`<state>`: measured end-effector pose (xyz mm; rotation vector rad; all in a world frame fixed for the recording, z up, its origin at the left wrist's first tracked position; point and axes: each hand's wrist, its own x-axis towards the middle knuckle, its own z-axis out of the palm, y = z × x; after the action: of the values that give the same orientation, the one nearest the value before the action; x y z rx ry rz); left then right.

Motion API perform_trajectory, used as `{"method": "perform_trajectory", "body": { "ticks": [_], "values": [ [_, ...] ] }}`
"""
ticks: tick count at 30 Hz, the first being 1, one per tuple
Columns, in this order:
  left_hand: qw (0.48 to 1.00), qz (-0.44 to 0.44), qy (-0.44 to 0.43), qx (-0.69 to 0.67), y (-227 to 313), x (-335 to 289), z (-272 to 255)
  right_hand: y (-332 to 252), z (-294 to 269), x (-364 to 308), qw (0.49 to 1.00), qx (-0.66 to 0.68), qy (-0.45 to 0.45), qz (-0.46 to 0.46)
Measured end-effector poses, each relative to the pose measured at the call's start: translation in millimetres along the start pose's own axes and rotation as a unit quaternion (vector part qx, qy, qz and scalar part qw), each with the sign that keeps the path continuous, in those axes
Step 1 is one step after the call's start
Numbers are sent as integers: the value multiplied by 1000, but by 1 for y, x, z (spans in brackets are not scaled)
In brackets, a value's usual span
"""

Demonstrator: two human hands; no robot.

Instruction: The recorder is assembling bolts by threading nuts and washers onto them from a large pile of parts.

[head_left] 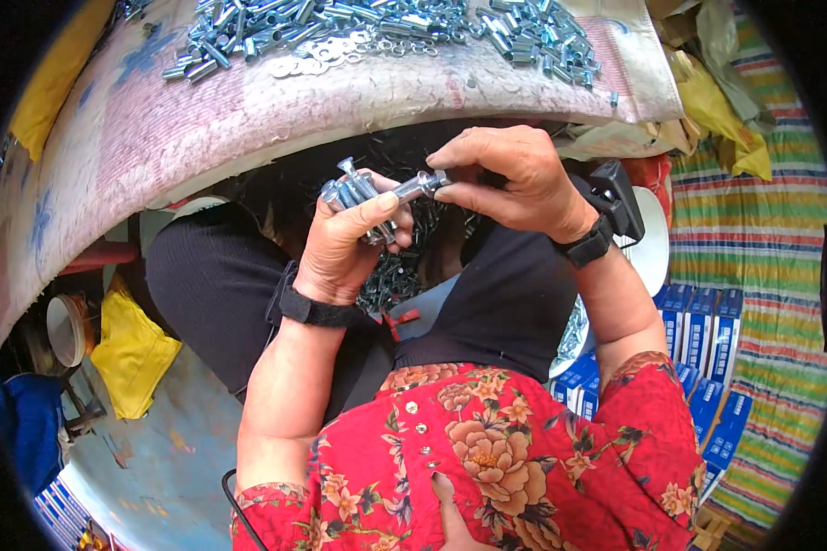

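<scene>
Clasps a loose bundle of silvery bolts (pixel 347 191) in the left hand (pixel 345 231), just off the near edge of the cloth-covered worktop (pixel 358 115), with a shiny sleeved bolt (pixel 411 189) lying under the left thumb, and pinches that bolt's outer end between thumb and forefinger of the right hand (pixel 519 179), likewise just off that edge. Has, across the far part of the worktop, a heap of silvery tubes (pixel 276 23) with flat washers (pixel 312 60) nearer the edge; has, below that edge, a heap of dark metal pieces (pixel 388 286), and, off the worktop's near right corner, blue-and-white boxes (pixel 698 326).
</scene>
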<state>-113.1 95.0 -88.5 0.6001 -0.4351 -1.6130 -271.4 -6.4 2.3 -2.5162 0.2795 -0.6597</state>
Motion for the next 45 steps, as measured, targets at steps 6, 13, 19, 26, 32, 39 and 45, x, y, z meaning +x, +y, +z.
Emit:
{"method": "perform_trajectory", "body": {
  "ticks": [6,13,19,26,32,39,45],
  "values": [
    [999,19,25,18,-4,1,-1,-5,19,-8,988,-11,65,142],
    [997,42,44,-57,-5,4,-3,-3,29,-14,975,98,107,168],
    [997,61,22,-51,-4,5,-3,-2,26,-13,950,214,116,195],
    [996,84,19,-5,-5,6,-2,0,16,-4,976,138,53,161],
    [998,54,10,-26,-6,3,-4,2,10,0,1000,13,24,15],
    [994,107,30,18,-7,2,-3,1,26,-8,993,-37,55,101],
    [992,113,58,17,-5,3,-7,-1,28,-7,987,27,52,148]
  ]
}}
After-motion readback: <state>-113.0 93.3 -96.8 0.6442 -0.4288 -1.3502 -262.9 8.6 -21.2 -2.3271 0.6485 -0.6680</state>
